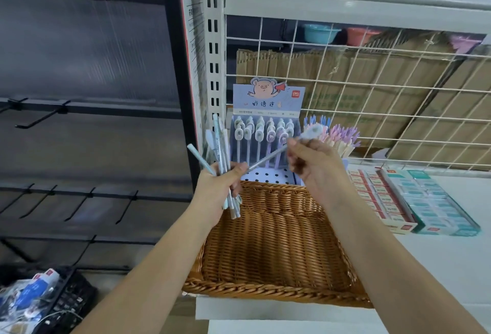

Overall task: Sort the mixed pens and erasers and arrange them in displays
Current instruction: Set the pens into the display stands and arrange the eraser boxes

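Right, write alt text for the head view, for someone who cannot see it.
The left hand grips a bunch of pale pens and the right hand pinches one charm-topped pen, both above a wicker basket. Behind stand a pig-themed pen display and, to the right, boxes of erasers.

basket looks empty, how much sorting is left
Done: the basket shows nothing inside, erasers fill their boxes, pens stand in the pig display. In hand: left hand grips a pen bundle, right hand pinches a single pen. Left: slotting these into the display's open holes.
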